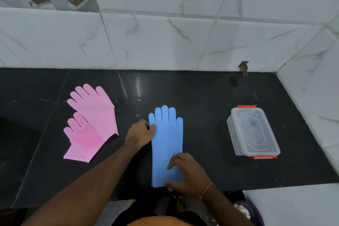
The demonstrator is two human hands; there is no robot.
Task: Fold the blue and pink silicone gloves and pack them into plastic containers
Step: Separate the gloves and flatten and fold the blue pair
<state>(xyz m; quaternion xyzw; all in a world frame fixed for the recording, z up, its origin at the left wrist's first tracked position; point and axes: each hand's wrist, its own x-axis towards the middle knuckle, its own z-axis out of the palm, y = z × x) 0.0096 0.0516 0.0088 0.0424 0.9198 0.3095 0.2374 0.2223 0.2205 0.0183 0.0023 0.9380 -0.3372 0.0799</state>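
Note:
A blue silicone glove (167,134) lies flat on the black counter (201,97), fingers pointing to the wall; a second blue layer shows under its cuff edge. My left hand (141,132) pinches the glove's left edge by the little finger. My right hand (185,170) rests on the cuff end near the counter's front edge, fingers bent, thumb at the cuff's edge. Two pink gloves (91,121) lie overlapping on the left, fingers towards the wall. A clear plastic container (252,132) with a lid and orange clips stands on the right.
White marble-pattern tiles (165,38) close off the back and the right side of the counter. The counter's front edge runs just under my right wrist. Below it, the floor and a dark bowl-like object (249,211) show at lower right.

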